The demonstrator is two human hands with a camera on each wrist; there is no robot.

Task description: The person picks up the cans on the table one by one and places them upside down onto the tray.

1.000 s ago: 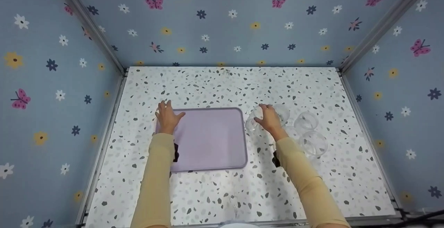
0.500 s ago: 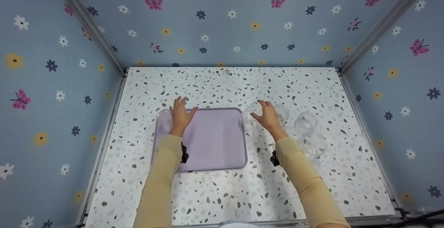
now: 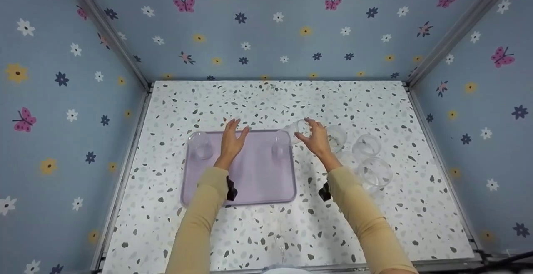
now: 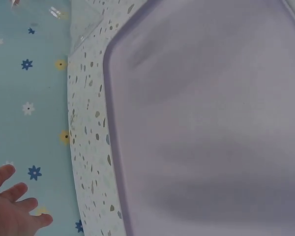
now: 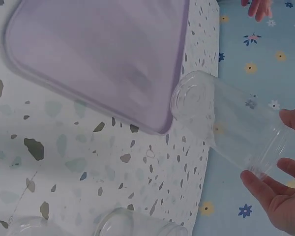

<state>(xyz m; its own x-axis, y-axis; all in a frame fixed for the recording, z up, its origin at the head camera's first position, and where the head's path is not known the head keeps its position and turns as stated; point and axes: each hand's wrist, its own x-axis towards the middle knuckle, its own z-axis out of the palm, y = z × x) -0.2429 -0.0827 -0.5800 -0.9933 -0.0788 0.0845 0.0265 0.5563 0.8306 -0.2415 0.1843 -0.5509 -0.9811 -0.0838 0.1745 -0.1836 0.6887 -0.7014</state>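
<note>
no readable text, no legible labels, numbers, signs

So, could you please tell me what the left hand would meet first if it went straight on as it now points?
Probably the flowered far wall, beyond the speckled tabletop; the head view shows nothing between, though the height of the left hand is hard to judge.

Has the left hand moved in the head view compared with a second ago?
Yes. Judged against the purple tray, the left hand has shifted rightward in the picture, from the tray's left edge toward its middle.
</note>
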